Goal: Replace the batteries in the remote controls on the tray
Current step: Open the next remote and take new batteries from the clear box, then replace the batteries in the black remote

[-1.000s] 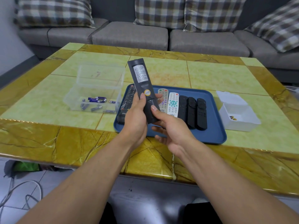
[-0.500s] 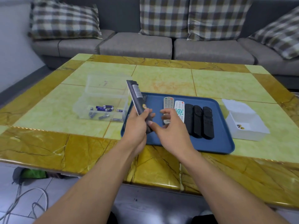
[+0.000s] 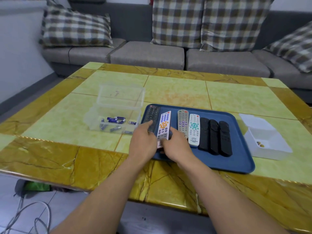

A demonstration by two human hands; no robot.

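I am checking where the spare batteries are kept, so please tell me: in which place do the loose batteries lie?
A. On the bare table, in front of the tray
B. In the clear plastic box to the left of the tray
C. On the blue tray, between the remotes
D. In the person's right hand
B: the loose batteries lie on the floor of the clear plastic box, which stands on the table just left of the blue tray.
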